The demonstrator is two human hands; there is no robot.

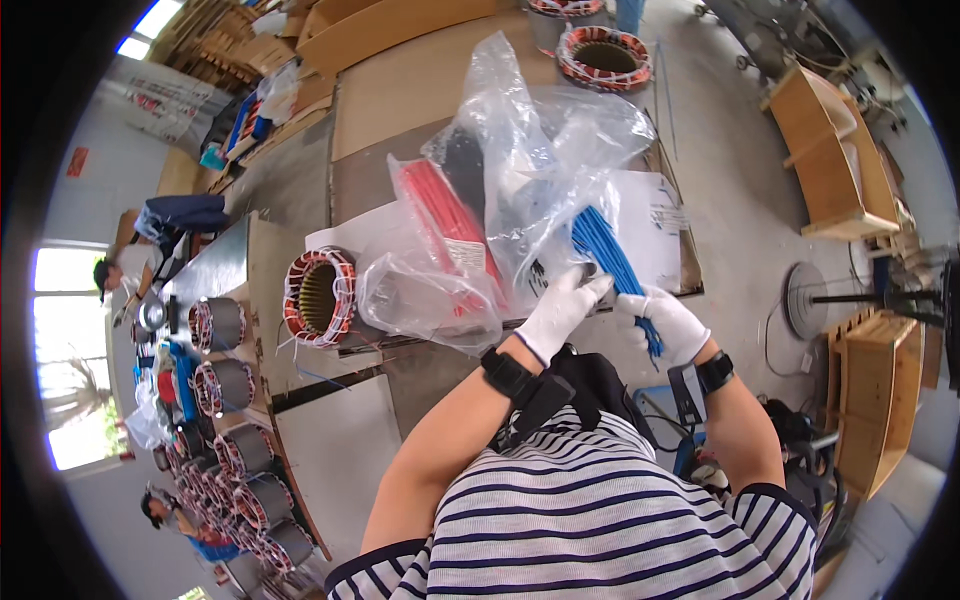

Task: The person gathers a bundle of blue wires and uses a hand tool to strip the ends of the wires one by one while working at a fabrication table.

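Evidently we are at the near edge of a table (360,185). Left of the table, wound rings (225,387) crowd a bench (262,385), and two people are visible beyond it. Right of the table we see a wooden cabinet (815,130) and, nearer to us, a black fan (803,300). One clear bag (505,110) sprawls over the table's middle and right; a second bag (420,310) lies toward its left front, around red tubes (440,205). A ring (320,297) sits at the table's left front corner, and another ring (600,77) is at its far end. White paper (657,265) lies flat near the table's right edge. Beside it, blue tubes (605,250) slant out over the table's near edge, their upper part by the first bag. Our gloved hands are close together there: our right hand (668,328) is closed around the tubes' lower end, while our left hand (565,312) has its fingertips beside them, at the plastic; whether it grips anything we cannot tell.
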